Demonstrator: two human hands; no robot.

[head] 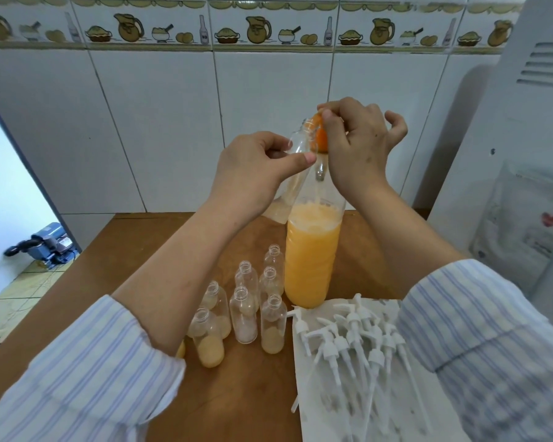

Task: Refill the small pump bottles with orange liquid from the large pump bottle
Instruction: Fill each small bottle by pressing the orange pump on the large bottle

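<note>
The left hand (253,169) pinches a small clear bottle (300,141) between thumb and curled fingers, holding it tilted with its open mouth raised up and to the right, level with the top of the large bottle (312,253). The right hand (358,148) reaches over from the other side, its thumb and first fingers curled around the orange pump head (320,138) at the large bottle's neck, while its little finger and the one beside it curl loosely apart and touch nothing. The small bottle's mouth sits right against the orange pump, just under the right thumb; whether the nozzle is inside the mouth cannot be told. The large bottle stands upright on the wooden table (134,250), filled with orange liquid to roughly two thirds, foam at the liquid's surface, and its clear upper part rises between the two wrists. Just left of its base stands a cluster of small uncapped bottles (245,314), several with a pale orange layer at the bottom, the nearer ones holding more. To the right of them, white pump tops (348,339) with long dip tubes lie in a heap on a sheet of white paper (316,409), partly under the right striped sleeve (479,330).
</note>
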